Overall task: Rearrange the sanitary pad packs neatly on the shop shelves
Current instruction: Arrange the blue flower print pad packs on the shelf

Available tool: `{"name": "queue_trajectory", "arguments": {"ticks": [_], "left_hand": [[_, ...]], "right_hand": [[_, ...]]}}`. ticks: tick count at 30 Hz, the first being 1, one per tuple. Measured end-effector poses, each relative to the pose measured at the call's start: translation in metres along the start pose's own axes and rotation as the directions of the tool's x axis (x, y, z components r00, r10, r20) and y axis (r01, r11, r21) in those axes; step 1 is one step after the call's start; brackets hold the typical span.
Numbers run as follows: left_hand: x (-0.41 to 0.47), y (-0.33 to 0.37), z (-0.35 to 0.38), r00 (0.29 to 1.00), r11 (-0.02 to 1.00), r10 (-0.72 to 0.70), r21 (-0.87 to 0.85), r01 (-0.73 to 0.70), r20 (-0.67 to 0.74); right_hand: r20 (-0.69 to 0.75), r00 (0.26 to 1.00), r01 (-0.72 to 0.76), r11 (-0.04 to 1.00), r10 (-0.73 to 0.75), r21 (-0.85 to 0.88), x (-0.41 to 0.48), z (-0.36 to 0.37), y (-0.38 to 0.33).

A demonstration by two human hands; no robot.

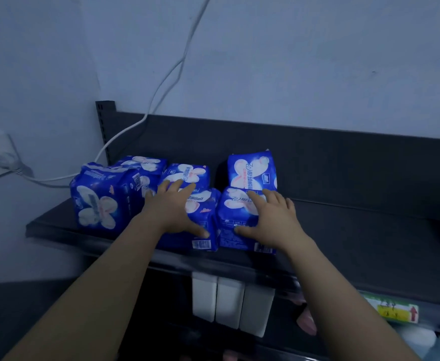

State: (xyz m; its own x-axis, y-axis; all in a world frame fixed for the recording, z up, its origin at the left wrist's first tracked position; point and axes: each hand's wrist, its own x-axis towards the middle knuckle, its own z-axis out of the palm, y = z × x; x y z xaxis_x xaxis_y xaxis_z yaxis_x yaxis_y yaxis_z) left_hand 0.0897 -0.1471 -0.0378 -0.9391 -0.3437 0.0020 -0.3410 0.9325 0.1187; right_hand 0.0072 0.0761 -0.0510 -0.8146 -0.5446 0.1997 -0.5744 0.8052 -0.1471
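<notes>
Both hands are spread wide and flat, gripping nothing. The left hand (173, 211) lies over the top of the left front pack (208, 217) with its thumb down the near face. The right hand (271, 217) rests the same way on the right front pack (237, 204).

These two packs lie directly under the palms, side by side and touching, with their meeting edge in the gap between the two thumbs. Each seems to run its long axis away from the person, toward the back of the shelf (357, 230). So each hand is nearest its own pack, and neither needs to cross over.

Just beyond the right fingertips an upright pack (251, 169) stands on end, and beyond the left fingertips a rear pack (187, 173) lies flat. Outside the left hand sits a larger bundle (101, 201) (its own neatness is hard to judge in this dim light).

The likely next move is squaring the front pair against the packs behind them.
</notes>
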Motion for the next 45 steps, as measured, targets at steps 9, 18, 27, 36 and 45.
{"name": "queue_trajectory", "arguments": {"ticks": [9,18,27,36,45], "left_hand": [[0.034,-0.004,0.007,0.989,0.985,-0.057,-0.155,0.078,0.134],[0.024,-0.011,-0.021,0.968,0.976,-0.146,-0.130,0.175,0.202],[-0.019,0.001,-0.011,0.993,0.925,-0.090,-0.378,0.052,-0.082],[-0.078,0.002,-0.002,0.875,0.935,-0.233,-0.344,0.082,-0.424],[-0.162,0.023,0.002,0.739,0.869,-0.433,-0.455,0.192,-0.516]], "right_hand": [[0.178,0.982,-0.086,0.992,0.068,0.094,0.038,-0.005,0.009],[0.222,0.968,-0.142,0.987,0.122,0.079,0.038,-0.028,0.001],[0.139,0.982,-0.158,0.959,0.128,0.236,-0.003,-0.023,-0.002],[-0.262,0.964,0.037,0.958,0.041,0.284,-0.038,-0.020,0.000],[-0.389,0.910,0.278,0.908,-0.144,0.314,-0.069,-0.040,0.002]]}}
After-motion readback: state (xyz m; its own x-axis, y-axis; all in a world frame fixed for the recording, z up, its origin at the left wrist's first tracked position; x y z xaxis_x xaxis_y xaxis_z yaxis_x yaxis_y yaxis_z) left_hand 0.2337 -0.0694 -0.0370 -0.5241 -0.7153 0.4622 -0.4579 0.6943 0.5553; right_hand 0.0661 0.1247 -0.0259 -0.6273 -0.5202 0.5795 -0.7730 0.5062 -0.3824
